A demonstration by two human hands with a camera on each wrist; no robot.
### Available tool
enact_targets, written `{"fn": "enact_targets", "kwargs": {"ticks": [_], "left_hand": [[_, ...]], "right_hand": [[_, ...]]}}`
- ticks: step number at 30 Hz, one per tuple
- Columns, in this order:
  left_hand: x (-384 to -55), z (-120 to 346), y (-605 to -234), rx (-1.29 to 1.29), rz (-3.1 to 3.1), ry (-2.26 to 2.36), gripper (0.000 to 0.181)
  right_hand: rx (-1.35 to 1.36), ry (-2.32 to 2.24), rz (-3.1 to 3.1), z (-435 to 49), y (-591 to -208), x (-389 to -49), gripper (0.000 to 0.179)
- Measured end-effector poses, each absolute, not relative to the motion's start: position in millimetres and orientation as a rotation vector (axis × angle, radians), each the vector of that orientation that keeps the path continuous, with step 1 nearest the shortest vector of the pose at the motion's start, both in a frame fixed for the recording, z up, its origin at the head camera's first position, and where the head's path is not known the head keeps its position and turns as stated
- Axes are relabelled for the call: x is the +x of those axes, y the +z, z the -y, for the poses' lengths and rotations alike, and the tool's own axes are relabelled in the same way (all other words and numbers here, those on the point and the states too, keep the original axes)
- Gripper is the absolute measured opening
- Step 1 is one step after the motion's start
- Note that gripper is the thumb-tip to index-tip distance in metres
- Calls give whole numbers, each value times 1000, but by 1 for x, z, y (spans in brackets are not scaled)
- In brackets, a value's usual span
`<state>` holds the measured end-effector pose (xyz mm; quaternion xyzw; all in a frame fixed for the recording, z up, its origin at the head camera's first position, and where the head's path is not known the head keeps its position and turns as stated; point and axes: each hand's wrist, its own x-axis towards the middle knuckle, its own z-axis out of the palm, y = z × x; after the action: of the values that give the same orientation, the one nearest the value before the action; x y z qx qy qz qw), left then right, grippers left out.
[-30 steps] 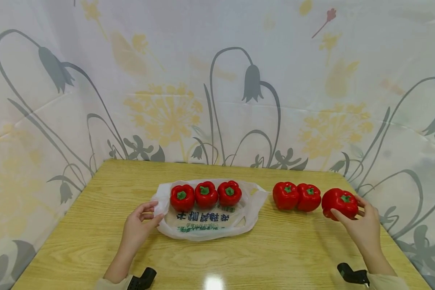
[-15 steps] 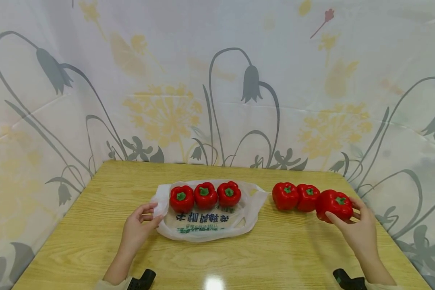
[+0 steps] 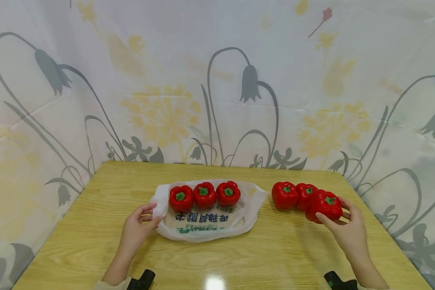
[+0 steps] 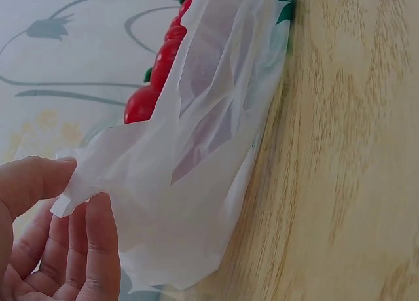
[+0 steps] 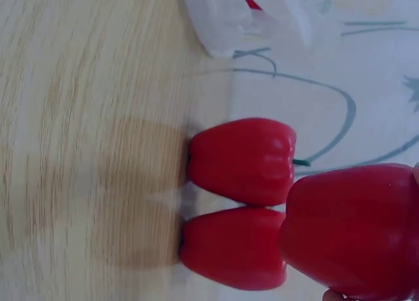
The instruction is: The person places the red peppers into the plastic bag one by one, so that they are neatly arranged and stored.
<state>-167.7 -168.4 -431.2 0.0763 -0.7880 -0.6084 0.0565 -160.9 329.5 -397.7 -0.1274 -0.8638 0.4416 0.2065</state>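
My left hand (image 3: 139, 225) pinches the left end of a white plastic bag (image 3: 212, 233) between thumb and fingers, as the left wrist view shows close up. Three red bell peppers (image 3: 204, 195) with green stems stand in a row on the bag's far side. On the right, my right hand (image 3: 349, 229) grips another red bell pepper (image 5: 357, 232), held above the table in the right wrist view. Just left of it, two more bell peppers (image 5: 242, 162) stand side by side on the table; the held one partly covers the nearer of them in the head view.
The wooden table (image 3: 203, 262) has a bright glare spot near its front edge. Behind it hangs a pale cloth (image 3: 166, 60) printed with flowers. A dark wrist device (image 3: 338, 280) sits on the right forearm, another (image 3: 142, 280) on the left.
My right hand has moved left with the held bell pepper, which now overlaps the neighbouring one in the head view. The left hand still pinches the bag in the same place.
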Motion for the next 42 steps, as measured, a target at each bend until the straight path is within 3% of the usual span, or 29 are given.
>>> {"fn": "enact_targets", "kwargs": {"ticks": [7,42], "left_hand": [[-169,169,-433,239,2401,-1841,44],[-167,168,-434,231,2376,-1863,45]], "right_hand": [[-298,1276,2460,-305,-381,-152,80],[-160,1521,2387,-251,-382,-155,74]]}}
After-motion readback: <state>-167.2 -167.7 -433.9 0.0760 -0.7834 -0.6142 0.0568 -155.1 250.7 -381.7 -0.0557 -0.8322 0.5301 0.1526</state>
